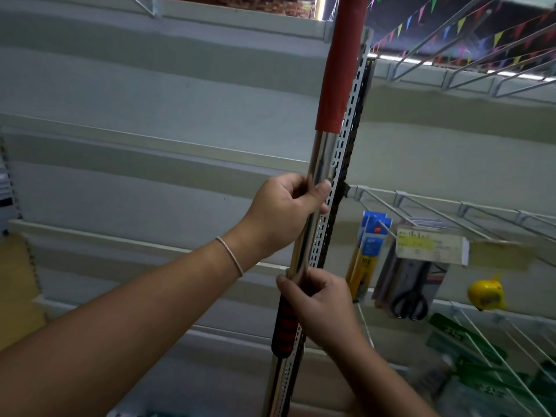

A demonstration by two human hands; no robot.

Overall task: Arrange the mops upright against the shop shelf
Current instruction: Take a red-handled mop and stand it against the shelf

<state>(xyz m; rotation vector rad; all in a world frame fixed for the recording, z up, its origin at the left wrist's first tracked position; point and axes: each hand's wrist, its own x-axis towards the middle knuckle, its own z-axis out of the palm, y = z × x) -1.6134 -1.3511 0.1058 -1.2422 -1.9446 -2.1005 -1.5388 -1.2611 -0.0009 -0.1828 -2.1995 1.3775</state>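
A mop handle [322, 155] of shiny steel stands almost upright in front of the shelf's perforated upright post [350, 130]. Its top part wears a red sleeve [341, 64], and a red-and-black ribbed grip [285, 329] sits lower down. My left hand [285, 212] grips the steel pole at mid height, thumb across the front. My right hand [319, 302] grips the pole just below, right above the ribbed grip. The mop's head is out of view below the frame.
Grey shop shelf panels [135, 100] fill the left. To the right, wire hooks [436, 212] carry packaged scissors [412, 284], blue-and-yellow packs [368, 251] and a yellow tape measure [486, 293]. Green packets [481, 365] lie at the lower right. Cardboard [18, 290] shows at the far left.
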